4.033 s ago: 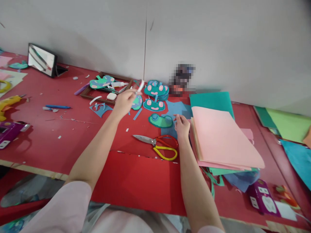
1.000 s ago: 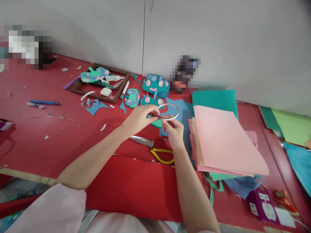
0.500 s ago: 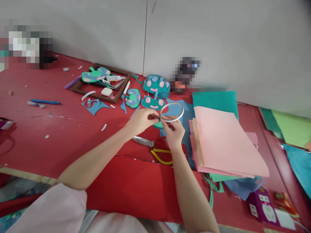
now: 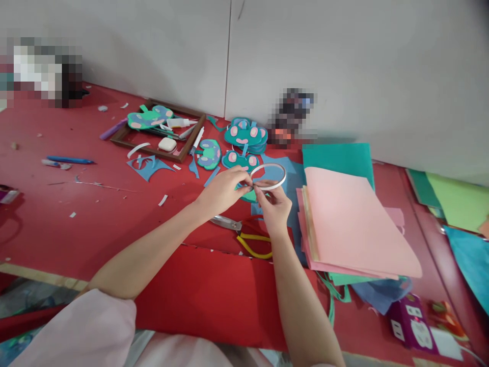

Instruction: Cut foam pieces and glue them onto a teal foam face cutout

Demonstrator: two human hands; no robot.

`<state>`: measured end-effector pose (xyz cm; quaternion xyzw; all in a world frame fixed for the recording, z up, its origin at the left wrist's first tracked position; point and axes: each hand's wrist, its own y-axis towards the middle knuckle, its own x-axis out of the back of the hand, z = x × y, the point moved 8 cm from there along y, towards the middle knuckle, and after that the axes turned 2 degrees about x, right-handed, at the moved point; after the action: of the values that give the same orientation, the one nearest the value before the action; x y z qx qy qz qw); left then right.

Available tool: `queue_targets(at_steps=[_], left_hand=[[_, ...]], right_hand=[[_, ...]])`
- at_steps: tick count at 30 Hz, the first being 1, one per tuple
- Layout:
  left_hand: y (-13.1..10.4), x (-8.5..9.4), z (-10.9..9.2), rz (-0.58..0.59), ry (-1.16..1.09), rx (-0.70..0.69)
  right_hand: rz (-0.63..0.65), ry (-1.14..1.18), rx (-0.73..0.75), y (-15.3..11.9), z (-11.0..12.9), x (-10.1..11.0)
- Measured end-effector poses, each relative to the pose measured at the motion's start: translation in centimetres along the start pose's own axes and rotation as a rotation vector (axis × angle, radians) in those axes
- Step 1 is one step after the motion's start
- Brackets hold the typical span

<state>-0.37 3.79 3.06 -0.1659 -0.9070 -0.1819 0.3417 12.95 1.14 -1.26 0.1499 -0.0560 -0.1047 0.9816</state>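
Observation:
A thin white ring, which looks like a narrow roll of tape (image 4: 284, 176), is held up over the table between my hands. My right hand (image 4: 277, 206) grips its lower edge between thumb and fingers. At the left side of the ring, my left hand (image 4: 221, 191) pinches with thumb and forefinger, the fingertips of both hands nearly meeting; the exact bit pinched is too small to make out. Partly hidden below them lies a green cut piece (image 4: 248, 195). Scissors with red and yellow handles (image 4: 254, 251) rest beneath my right wrist.
Frog-face felt pieces (image 4: 244, 133) are stacked against the wall. A brown wooden frame (image 4: 187, 148) holds tools, a white case (image 4: 167, 145) and another cutout. Right of my hands lie pink sheets (image 4: 355, 219) and a purple power strip (image 4: 412, 323). Blue scraps (image 4: 148, 167) and a blue pen (image 4: 71, 160) lie left.
The ring has shifted slightly left and down and tilted a little flatter. Both hands keep their pinch, with the left fingertips a touch further right.

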Motion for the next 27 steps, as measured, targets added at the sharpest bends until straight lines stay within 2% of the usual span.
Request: queue_targets(at_steps=[4,10,19,27], left_hand=[[-0.1,0.1,-0.6,0.035,0.026,-0.023],[-0.2,0.9,-0.9,-0.068,0.212,-0.065],[0.1,0.5,-0.2,-0.008,0.165,-0.049],[0.0,1.8,-0.6,-0.057,0.109,-0.102]], right_hand=[[-0.007,0.063,-0.045,0.1,-0.1,0.1],[-0.039,0.123,-0.108,0.0,-1.0,0.0],[-0.058,0.122,-0.084,-0.1,-0.5,-0.3],[-0.033,0.091,-0.055,0.6,-0.3,0.8]])
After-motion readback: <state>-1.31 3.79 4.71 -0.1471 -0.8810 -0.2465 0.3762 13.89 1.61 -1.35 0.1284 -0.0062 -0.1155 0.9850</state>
